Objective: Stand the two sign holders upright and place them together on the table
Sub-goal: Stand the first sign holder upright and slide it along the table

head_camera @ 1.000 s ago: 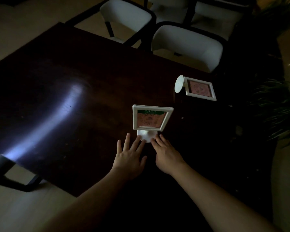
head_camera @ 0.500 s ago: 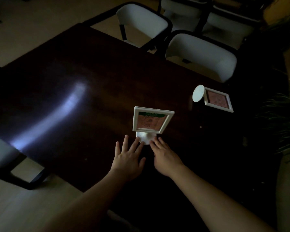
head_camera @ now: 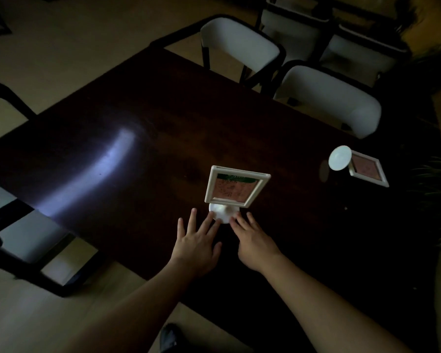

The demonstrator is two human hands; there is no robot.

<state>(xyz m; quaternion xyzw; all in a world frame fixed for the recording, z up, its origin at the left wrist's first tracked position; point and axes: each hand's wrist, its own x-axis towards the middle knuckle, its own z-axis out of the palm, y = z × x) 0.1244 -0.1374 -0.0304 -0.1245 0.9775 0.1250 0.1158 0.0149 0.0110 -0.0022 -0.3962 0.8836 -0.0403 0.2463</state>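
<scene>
the room is dim, so much is hard to read; the dark table (head_camera: 143, 118) fills most of the view, a pale streak of light across its nine o'clock side; white chairs (head_camera: 326, 98) stand along the far edge at one o'clock, others cut off at the left; foliage at three o'clock is barely visible; the upright sign holder (head_camera: 236, 187) stands near the middle, print on its card illegible; the left hand (head_camera: 197, 244) and right hand (head_camera: 252, 240) lie flat and spread, gripping nothing, fingertips touching its round base; the second sign holder (head_camera: 362, 166) lies tipped over at two o'clock, well apart, base raised.
</scene>
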